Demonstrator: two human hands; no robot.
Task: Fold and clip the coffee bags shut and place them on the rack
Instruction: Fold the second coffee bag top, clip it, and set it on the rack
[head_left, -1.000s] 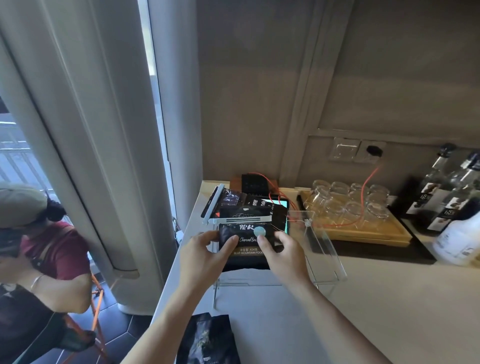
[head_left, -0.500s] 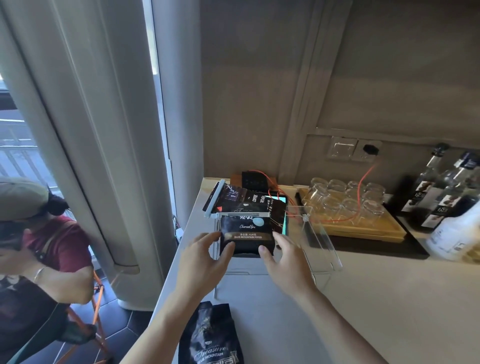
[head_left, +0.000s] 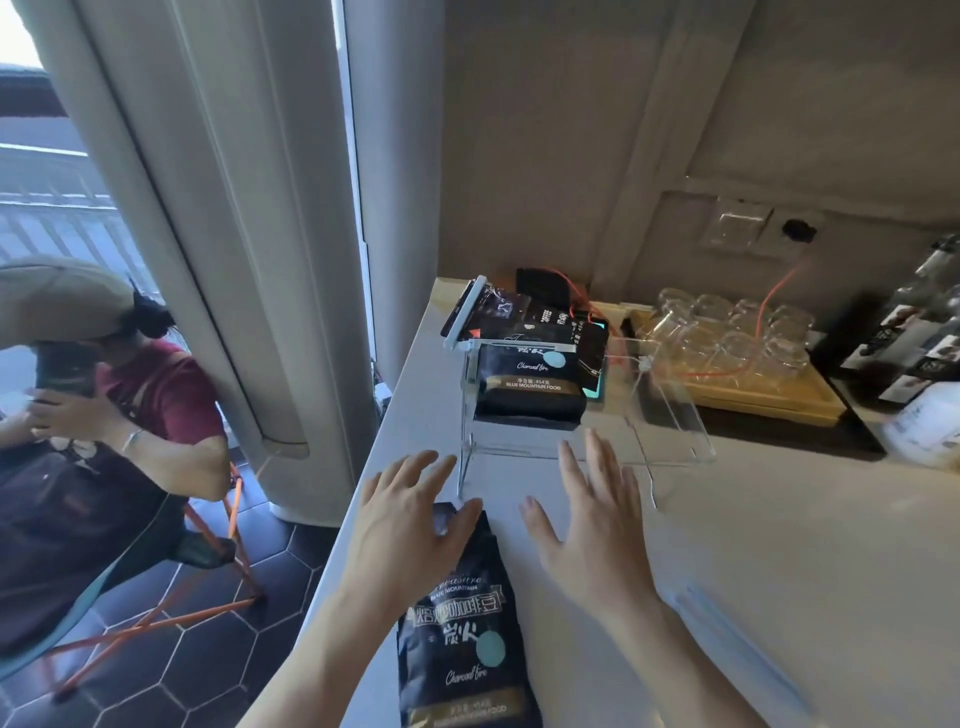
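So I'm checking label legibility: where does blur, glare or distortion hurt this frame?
Head view: wide-angle bending curves the pillar; window overexposed; bottles at right edge smeared; coffee bag print on the counter readable, slightly soft; left hand mildly motion-blurred.

glossy foil coffee bag (head_left: 462, 623), clear acrylic rack (head_left: 670, 415)

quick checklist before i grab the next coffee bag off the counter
1. Clipped bag resting on the clear rack: ok.
2. Both hands free: left hand and right hand are open and hold nothing: ok.
3. Next bag lying flat on the counter within reach, left fingers over its top edge: ok.
4. Next bag's top folded: cannot tell, the hand covers it.
5. Spare clip at hand: cannot tell; a pale strip lies by the right forearm.
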